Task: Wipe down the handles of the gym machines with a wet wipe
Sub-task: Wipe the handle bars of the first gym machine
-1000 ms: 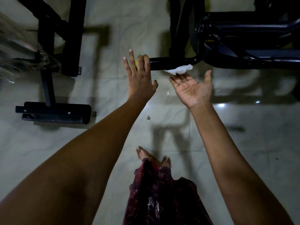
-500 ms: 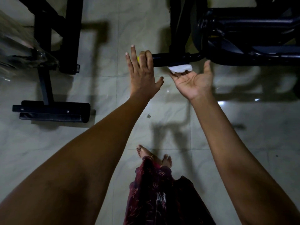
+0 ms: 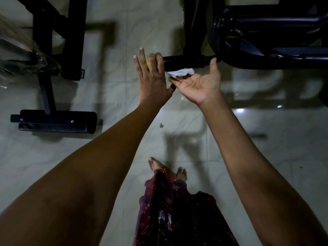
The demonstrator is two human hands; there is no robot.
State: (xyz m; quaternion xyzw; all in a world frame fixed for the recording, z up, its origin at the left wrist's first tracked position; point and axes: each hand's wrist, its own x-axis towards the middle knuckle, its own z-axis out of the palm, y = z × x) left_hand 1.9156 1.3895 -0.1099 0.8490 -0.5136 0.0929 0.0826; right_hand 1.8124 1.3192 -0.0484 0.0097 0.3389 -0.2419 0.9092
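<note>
While the right hand (image 3: 198, 84) lies palm-up w/ grip wide, the wet wipe (image 3: 181, 72) rests across its fingertips, pressed up under the black handle (image 3: 184, 61) at 12 o'clock. Left hand (image 3: 152, 77), at 9 o'clock of the wipe, has fingers draped over the handle's end, two lifted straight, so a loose grip. Risk, I'd say: nothing pinches the wipe, so a fast stroke could drop it to the floor (image 3: 230, 139); underside-only contact may leave the top unwiped. Vs a sec ago: right hand's come up & left, fingertips now meeting the left thumb, wipe bunched tighter against the bar.
</note>
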